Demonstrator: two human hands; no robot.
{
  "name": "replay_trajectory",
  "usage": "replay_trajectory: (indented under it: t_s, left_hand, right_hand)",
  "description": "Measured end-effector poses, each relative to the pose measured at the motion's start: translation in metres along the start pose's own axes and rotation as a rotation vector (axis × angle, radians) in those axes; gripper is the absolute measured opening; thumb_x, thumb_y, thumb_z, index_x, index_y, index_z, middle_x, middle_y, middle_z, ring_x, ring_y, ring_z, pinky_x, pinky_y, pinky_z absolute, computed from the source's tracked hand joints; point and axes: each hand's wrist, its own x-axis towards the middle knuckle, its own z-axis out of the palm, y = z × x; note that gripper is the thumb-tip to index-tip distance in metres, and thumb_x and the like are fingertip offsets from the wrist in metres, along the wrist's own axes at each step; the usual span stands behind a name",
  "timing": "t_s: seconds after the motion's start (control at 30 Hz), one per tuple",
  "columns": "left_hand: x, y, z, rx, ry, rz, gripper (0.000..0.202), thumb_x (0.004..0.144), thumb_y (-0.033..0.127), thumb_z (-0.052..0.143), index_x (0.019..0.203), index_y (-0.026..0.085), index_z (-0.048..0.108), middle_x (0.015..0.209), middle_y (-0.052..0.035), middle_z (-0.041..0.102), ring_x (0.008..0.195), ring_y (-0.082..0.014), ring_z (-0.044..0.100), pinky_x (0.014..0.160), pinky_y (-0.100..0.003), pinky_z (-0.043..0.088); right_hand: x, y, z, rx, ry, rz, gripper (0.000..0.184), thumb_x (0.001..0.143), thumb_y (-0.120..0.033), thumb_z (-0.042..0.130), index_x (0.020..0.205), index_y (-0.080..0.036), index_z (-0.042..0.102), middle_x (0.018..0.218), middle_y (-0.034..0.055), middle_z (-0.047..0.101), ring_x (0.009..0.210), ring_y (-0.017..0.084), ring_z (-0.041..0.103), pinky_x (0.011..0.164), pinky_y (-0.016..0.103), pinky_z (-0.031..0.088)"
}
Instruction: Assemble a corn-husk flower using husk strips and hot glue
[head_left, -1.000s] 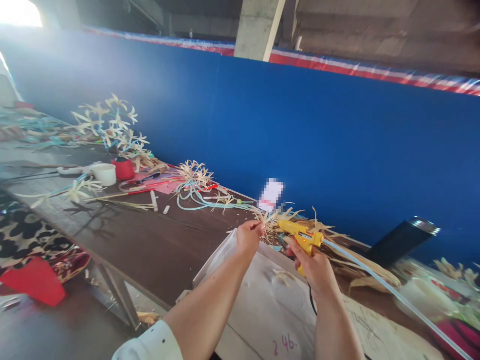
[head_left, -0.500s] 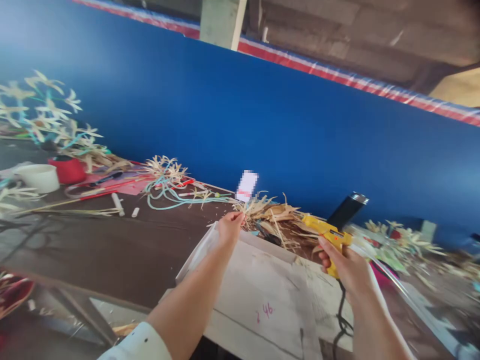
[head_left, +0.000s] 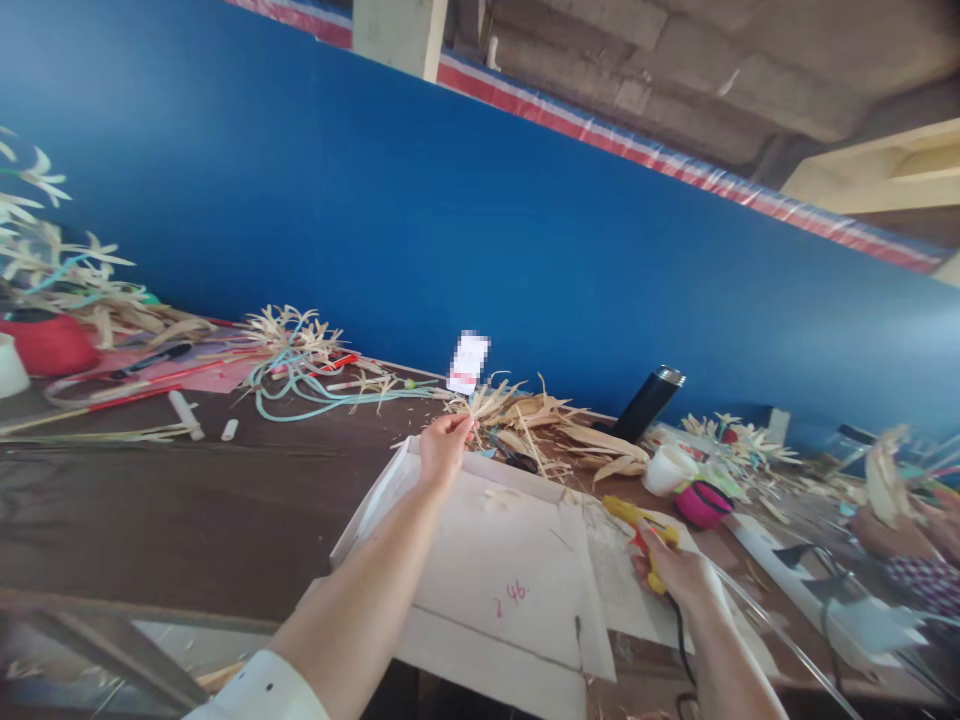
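My left hand [head_left: 442,450] is closed in a pinch above the back edge of a white cardboard sheet [head_left: 517,540]. At its fingertips is a pale dried-husk flower [head_left: 491,402], its petals fanning out to the right; the stem is hidden by the fingers. My right hand [head_left: 679,572] is wrapped round the handle of a yellow hot glue gun [head_left: 626,513], over the right side of the sheet. The gun's nozzle points left. A long clear glue stick [head_left: 780,635] runs out behind it, and its black cord hangs below.
Loose dried husks [head_left: 600,440] lie behind the sheet. A black flask [head_left: 651,403], white cup [head_left: 670,470], pink pot [head_left: 703,503] and power strip [head_left: 787,575] stand rightward. Blue-stemmed flowers [head_left: 292,335] lie left. Another person's hand [head_left: 885,525] is at far right, before a blue wall [head_left: 525,220].
My right hand has lowered the glue gun towards the sheet, uncovering the white cup. The view has shifted right, showing another person's hand. My left hand keeps its pinch.
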Motion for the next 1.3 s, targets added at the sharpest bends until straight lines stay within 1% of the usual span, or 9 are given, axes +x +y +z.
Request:
replay_trajectory:
  t_s: [0.07, 0.17, 0.3, 0.4, 0.47, 0.63, 0.73, 0.87, 1.3]
  left_hand:
    - [0.0, 0.0, 0.001, -0.008, -0.012, -0.003, 0.025, 0.068, 0.034, 0.062, 0.082, 0.015, 0.068, 0.082, -0.0061, 0.069, 0.064, -0.012, 0.058, 0.049, -0.017, 0.04]
    - [-0.001, -0.001, 0.002, -0.018, -0.024, -0.005, 0.024, 0.068, 0.033, 0.062, 0.081, 0.015, 0.068, 0.08, -0.006, 0.069, 0.063, -0.0118, 0.058, 0.048, -0.017, 0.039]
    - [-0.003, 0.0, 0.003, -0.03, -0.039, 0.0, 0.02, 0.068, 0.031, 0.061, 0.077, 0.015, 0.068, 0.078, -0.0058, 0.069, 0.061, -0.0112, 0.057, 0.046, -0.017, 0.038]
    - [-0.005, 0.002, 0.004, -0.03, -0.068, 0.011, 0.02, 0.069, 0.03, 0.06, 0.079, 0.014, 0.069, 0.079, -0.0057, 0.069, 0.06, -0.0104, 0.055, 0.046, -0.017, 0.038]
    - [-0.005, 0.003, 0.004, -0.021, -0.075, 0.007, 0.021, 0.069, 0.029, 0.06, 0.079, 0.014, 0.069, 0.077, -0.0052, 0.068, 0.057, -0.0096, 0.053, 0.045, -0.017, 0.038]
    - [-0.001, -0.001, 0.006, -0.038, -0.059, 0.01, 0.022, 0.068, 0.03, 0.061, 0.078, 0.013, 0.07, 0.066, -0.0035, 0.065, 0.053, -0.0085, 0.051, 0.044, -0.017, 0.036]
    - [0.002, -0.005, 0.007, -0.041, -0.068, 0.014, 0.024, 0.067, 0.031, 0.062, 0.08, 0.013, 0.07, 0.064, -0.0029, 0.064, 0.053, -0.0092, 0.052, 0.046, -0.018, 0.037]
    - [0.003, -0.009, 0.006, -0.006, -0.098, 0.051, 0.023, 0.069, 0.031, 0.061, 0.081, 0.013, 0.069, 0.061, -0.0022, 0.062, 0.052, -0.0097, 0.052, 0.047, -0.019, 0.038]
    - [-0.002, -0.007, 0.007, 0.099, -0.131, 0.059, 0.023, 0.071, 0.032, 0.059, 0.082, 0.014, 0.068, 0.058, -0.0009, 0.061, 0.052, -0.0105, 0.052, 0.045, -0.019, 0.037]
  right_hand:
    - [0.011, -0.001, -0.013, -0.254, -0.082, 0.103, 0.047, 0.062, -0.061, 0.056, 0.039, -0.021, 0.054, 0.044, 0.0106, 0.055, 0.049, 0.027, 0.058, 0.051, 0.036, 0.039]
    - [0.013, -0.016, -0.033, -0.46, 0.007, 0.054, 0.042, 0.059, -0.057, 0.062, 0.038, -0.021, 0.054, 0.054, 0.0187, 0.058, 0.067, 0.034, 0.061, 0.057, 0.04, 0.037]
    - [-0.015, -0.068, -0.031, -0.187, 0.091, -0.115, 0.03, 0.062, -0.053, 0.062, 0.066, -0.024, 0.067, 0.072, 0.0118, 0.066, 0.07, 0.029, 0.062, 0.056, 0.035, 0.04]
    - [-0.04, -0.117, 0.008, 0.293, -0.005, -0.199, 0.035, 0.064, -0.051, 0.061, 0.083, -0.022, 0.067, 0.081, 0.0067, 0.069, 0.072, 0.024, 0.062, 0.05, 0.028, 0.042]
    - [-0.051, -0.149, 0.045, 0.496, -0.159, -0.202, 0.037, 0.061, -0.047, 0.065, 0.085, -0.02, 0.068, 0.086, 0.0068, 0.069, 0.07, 0.021, 0.061, 0.046, 0.024, 0.04]
    - [-0.055, -0.196, 0.119, 0.835, -0.395, 0.005, 0.036, 0.055, -0.041, 0.071, 0.083, -0.019, 0.068, 0.09, 0.0054, 0.068, 0.061, 0.015, 0.06, 0.039, 0.02, 0.035]
    - [-0.055, -0.198, 0.141, 0.922, -0.446, 0.001, 0.036, 0.054, -0.042, 0.072, 0.082, -0.019, 0.068, 0.086, 0.005, 0.068, 0.059, 0.013, 0.059, 0.039, 0.02, 0.035]
    - [-0.058, -0.187, 0.152, 0.977, -0.472, -0.037, 0.036, 0.057, -0.044, 0.07, 0.084, -0.02, 0.068, 0.084, 0.0033, 0.067, 0.056, 0.01, 0.056, 0.039, 0.018, 0.03]
    - [-0.055, -0.18, 0.15, 1.035, -0.457, -0.06, 0.033, 0.055, -0.039, 0.076, 0.08, -0.018, 0.066, 0.07, 0.001, 0.063, 0.053, 0.008, 0.047, 0.042, 0.017, 0.03]
